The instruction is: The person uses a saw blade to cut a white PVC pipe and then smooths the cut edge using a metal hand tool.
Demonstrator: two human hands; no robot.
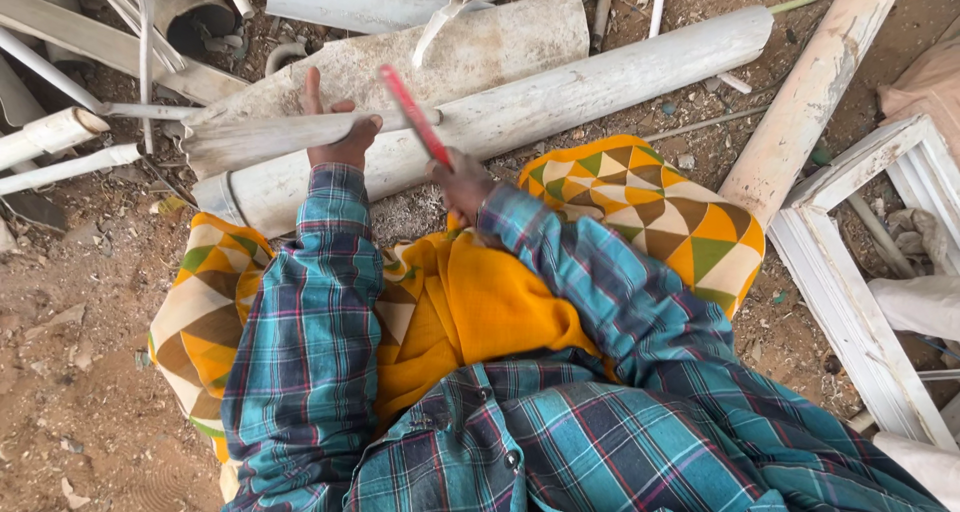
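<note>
Head view, left to right: left hand point(340, 132) lay pressed over a split grey-white pipe section point(270, 137), pinning it on a long whitish pipe point(560, 92) across the dirt before the knees. Judged light, stiff, dusty rather than slick, and brittle along its cut edge; best gripped mid-length from above. Right hand point(462, 184) was closed round a thin red tool point(415, 115), its tip angled up-left over that section. White frame point(850, 302) at right. Pipe ends open; contents could not be seen.
</note>
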